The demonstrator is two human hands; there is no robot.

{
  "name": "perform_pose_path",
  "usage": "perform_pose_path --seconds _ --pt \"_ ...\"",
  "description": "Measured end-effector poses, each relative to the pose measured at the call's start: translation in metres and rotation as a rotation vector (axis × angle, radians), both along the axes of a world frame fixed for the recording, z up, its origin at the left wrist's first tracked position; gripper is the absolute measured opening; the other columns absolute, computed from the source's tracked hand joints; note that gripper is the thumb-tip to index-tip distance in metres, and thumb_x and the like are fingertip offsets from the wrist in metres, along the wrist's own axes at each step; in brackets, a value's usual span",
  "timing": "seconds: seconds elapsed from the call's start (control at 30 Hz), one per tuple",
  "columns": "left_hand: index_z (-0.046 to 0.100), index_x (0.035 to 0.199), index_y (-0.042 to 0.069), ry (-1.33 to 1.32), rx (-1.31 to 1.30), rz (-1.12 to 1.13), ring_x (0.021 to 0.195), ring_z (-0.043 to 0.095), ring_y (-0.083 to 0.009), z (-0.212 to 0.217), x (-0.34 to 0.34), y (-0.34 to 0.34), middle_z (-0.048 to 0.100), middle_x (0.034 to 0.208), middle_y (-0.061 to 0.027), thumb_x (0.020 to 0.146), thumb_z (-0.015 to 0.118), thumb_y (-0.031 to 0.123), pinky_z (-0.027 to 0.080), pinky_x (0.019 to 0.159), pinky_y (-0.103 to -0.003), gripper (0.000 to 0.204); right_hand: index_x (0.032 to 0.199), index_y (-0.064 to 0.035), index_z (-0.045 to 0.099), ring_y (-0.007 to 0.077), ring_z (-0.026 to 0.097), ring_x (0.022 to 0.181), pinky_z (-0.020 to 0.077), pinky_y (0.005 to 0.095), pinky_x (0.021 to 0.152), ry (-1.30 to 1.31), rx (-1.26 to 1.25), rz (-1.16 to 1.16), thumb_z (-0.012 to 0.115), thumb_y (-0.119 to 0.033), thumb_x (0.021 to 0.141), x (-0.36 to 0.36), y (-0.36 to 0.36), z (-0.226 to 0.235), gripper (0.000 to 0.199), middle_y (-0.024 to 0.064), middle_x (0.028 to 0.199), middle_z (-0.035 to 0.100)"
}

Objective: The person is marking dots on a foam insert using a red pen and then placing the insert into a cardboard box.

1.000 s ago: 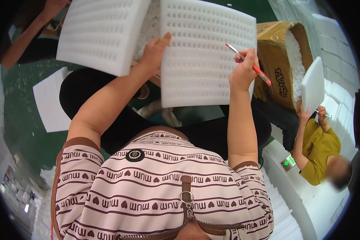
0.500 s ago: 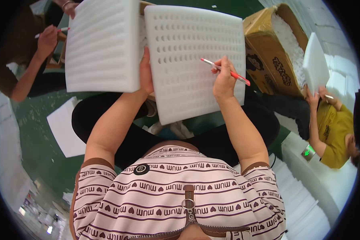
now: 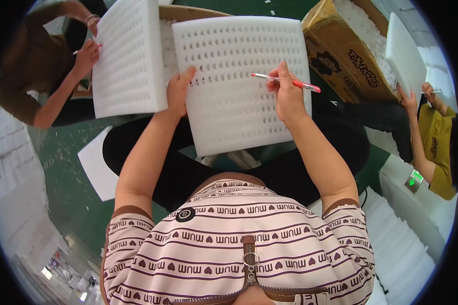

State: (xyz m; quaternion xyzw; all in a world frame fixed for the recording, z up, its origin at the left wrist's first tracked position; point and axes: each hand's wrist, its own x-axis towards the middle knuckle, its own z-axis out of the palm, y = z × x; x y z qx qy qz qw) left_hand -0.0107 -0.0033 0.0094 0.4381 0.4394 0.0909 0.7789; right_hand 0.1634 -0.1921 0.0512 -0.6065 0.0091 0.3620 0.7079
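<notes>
Head-worn fisheye view, downward past the close striped shirt (image 3: 213, 223) to the foam board (image 3: 229, 109)

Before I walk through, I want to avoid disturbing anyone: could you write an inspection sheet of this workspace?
Surface: green floor; no table seen under the work.
Job's things: white foam panel with rows of dimples; red pen.
Clutter: white scraps and a white sheet on the floor.
Left hand: at the panel's left edge; grip partly hidden.
Right hand: holds the pen above the panel; tip contact unclear.
Cables: thin dark strand at right, possibly a cord.
Surroundings: left co-worker, right co-worker; open cardboard box of white material.
</notes>
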Motion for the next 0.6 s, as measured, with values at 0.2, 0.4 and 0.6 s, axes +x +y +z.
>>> perform_pose_path --seconds 0.2,0.4,0.6 --pt "0.05 0.122 -0.002 0.032 -0.187 0.22 0.095 0.062 -0.0251 -0.01 0.007 -0.006 0.061 0.113 -0.0182 0.091 0.057 0.026 0.051 0.082 -0.035 0.042 0.08 -0.0045 0.057 0.0105 0.048 0.064 0.0402 0.0232 0.063 -0.31 -0.111 0.144 0.054 -0.042 0.093 0.016 -0.01 -0.019 0.04 0.0029 0.07 0.051" --pt "0.051 0.12 -0.003 -0.039 -0.165 -0.048 0.09 0.064 -0.0259 0.01 -0.014 -0.023 0.062 0.109 -0.0172 0.085 0.063 0.015 0.053 0.078 -0.033 0.04 0.074 -0.0053 0.056 0.01 0.046 0.061 0.0392 0.023 0.061 -0.171 -0.146 0.04 0.055 -0.044 0.092 0.022 -0.01 -0.013 0.043 0.0014 0.066 0.049" --pt "0.053 0.116 -0.003 -0.066 -0.227 -0.023 0.086 0.064 -0.0247 0.006 -0.005 -0.025 0.063 0.104 -0.017 0.081 0.065 0.007 0.053 0.077 -0.033 0.039 0.067 -0.0049 0.055 0.01 0.046 0.059 0.0385 0.0219 0.059 -0.371 -0.198 0.228 0.054 -0.043 0.093 0.025 -0.014 -0.012 0.046 0.0005 0.062 0.049"
